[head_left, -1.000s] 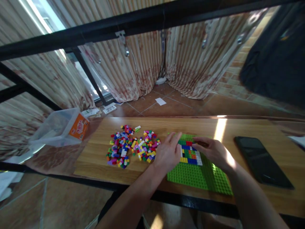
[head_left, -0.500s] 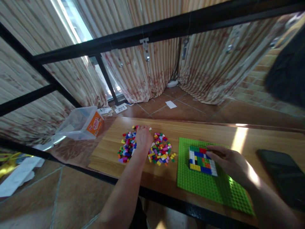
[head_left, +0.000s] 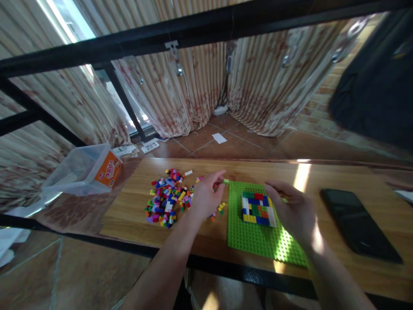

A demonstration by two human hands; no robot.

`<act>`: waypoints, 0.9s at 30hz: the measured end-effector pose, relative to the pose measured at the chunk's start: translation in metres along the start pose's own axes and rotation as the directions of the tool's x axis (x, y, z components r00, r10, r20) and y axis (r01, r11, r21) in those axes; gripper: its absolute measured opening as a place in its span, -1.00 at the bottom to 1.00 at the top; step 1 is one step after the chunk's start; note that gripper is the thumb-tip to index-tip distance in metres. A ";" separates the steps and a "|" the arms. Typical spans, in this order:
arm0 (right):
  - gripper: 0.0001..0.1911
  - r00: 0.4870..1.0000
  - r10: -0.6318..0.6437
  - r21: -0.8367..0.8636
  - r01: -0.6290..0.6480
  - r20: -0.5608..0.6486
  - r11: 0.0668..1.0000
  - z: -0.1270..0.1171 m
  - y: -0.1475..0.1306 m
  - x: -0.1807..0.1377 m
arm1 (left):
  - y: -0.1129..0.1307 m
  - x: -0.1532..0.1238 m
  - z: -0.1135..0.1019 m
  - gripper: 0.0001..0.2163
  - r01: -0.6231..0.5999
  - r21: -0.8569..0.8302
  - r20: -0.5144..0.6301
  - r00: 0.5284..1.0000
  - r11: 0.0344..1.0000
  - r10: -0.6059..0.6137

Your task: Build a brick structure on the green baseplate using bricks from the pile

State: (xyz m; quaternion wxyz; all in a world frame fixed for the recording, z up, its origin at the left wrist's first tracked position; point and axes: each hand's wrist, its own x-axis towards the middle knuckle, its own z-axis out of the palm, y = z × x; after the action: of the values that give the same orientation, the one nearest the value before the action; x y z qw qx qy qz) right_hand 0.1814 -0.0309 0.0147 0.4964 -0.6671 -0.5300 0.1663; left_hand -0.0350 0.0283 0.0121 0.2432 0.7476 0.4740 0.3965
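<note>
A flat build of coloured toy bricks (head_left: 258,211) sits on a green studded baseplate (head_left: 245,239). My left hand (head_left: 208,193) is over the right side of the loose brick pile (head_left: 167,196), and its thumb and index finger pinch a small yellow-green brick (head_left: 226,181) near the baseplate's far left corner. At the right edge of the build is my right hand (head_left: 293,211), fingers curled. A small yellow brick (head_left: 285,199) shows among those fingers, partly covered. The hand hides the right part of the baseplate.
A black phone (head_left: 358,224) lies to the right on the wooden table (head_left: 125,215). On the floor at the left stands a clear plastic box (head_left: 77,168) with an orange label. Black metal bars (head_left: 200,32) and curtains (head_left: 200,94) are beyond the table.
My left hand has come out of the pile and moved right with a small brick at its fingertips. My right hand has drawn slightly off the build. The view has shifted right.
</note>
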 end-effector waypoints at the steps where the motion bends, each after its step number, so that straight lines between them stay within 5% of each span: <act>1: -0.65 0.998 -0.015 0.053 0.011 0.060 0.999 0.003 -0.005 -0.004 | 0.007 -0.003 0.007 -0.63 -0.036 -0.021 0.026 0.999 0.999 0.037; 6: -0.65 0.961 -0.025 0.132 -0.012 0.275 0.991 0.016 -0.021 -0.022 | 0.031 -0.018 0.028 -0.59 -0.179 -0.092 0.118 0.975 0.980 0.189; 11: -0.72 0.968 0.040 0.193 -0.090 0.248 0.977 0.014 -0.016 -0.023 | 0.034 -0.023 0.033 -0.57 -0.222 -0.114 0.104 0.967 0.968 0.234; 18: -0.65 0.988 0.123 0.148 -0.136 0.098 0.980 -0.018 0.030 0.002 | 0.026 -0.019 0.038 -0.60 -0.134 -0.025 0.079 0.988 0.991 0.136; 27: -0.69 0.978 0.088 -0.055 -0.079 0.187 0.995 -0.017 0.038 0.006 | 0.017 -0.018 0.045 -0.64 -0.064 0.031 0.166 0.984 0.997 0.058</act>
State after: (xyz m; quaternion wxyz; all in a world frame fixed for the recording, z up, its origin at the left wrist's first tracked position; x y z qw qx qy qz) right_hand 0.2173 -0.0320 -0.0075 0.4206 -0.6813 -0.5502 0.2373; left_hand 0.0062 0.0050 -0.0079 0.2556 0.7965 0.4363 0.3316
